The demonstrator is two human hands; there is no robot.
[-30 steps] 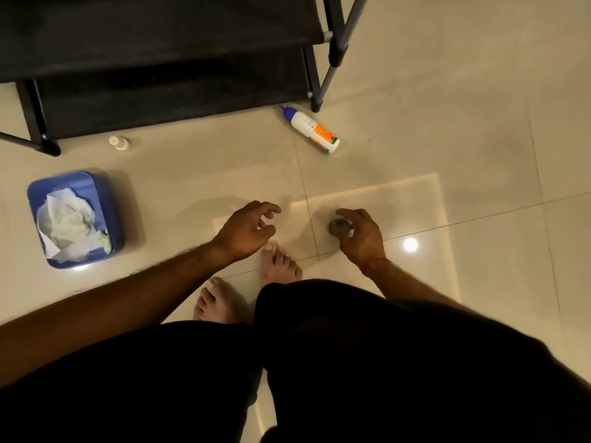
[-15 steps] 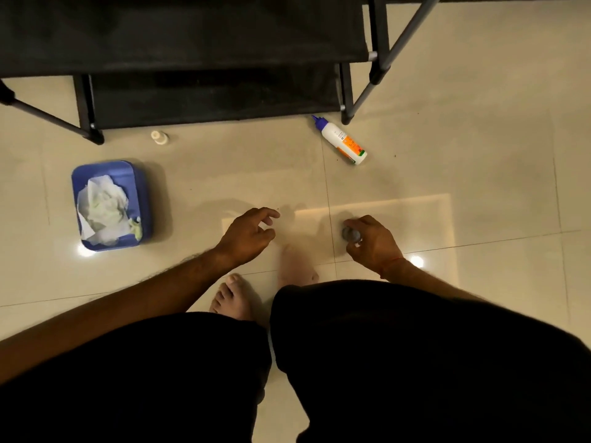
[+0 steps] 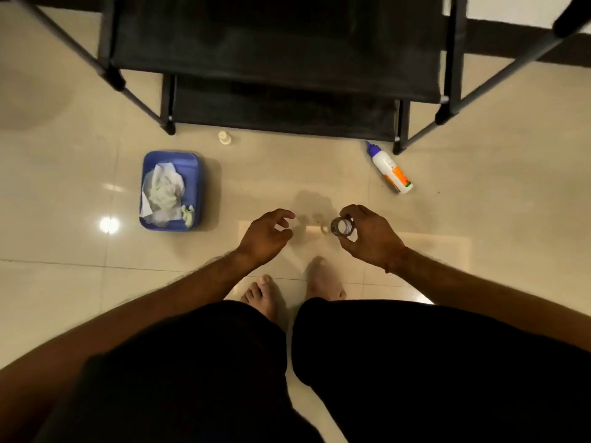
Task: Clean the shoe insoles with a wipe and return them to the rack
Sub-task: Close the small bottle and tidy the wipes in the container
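Legs: dark shorts fill the bottom of the view, with 2 bare feet (image 3: 260,292) on the tiled floor (image 3: 479,203) just beyond.
Left hand: the left hand (image 3: 265,235) hangs over the floor, fingers loosely curled and apart, holding nothing.
Right hand: the right hand (image 3: 371,238) pinches a small round object (image 3: 342,226) between thumb and fingers; it looks clear with a dark rim, but what it is I cannot tell.
Tray: a blue tray (image 3: 195,161) sits on the floor to the left, holding crumpled wipes (image 3: 163,190).
Bottle: a white bottle (image 3: 390,167) with a blue nozzle and orange label lies on its side near the rack's right leg.
Small item: a small white piece (image 3: 224,137), perhaps a cap, stands just in front of the rack.
Rack: the black rack (image 3: 275,59) stands farthest; its shelves are too dark to read.
Insoles: none in view, neither in a hand nor on the floor.
Progress: the crumpled wipes and the absence of insoles suggest the wiping is done; probably only tidying is left.
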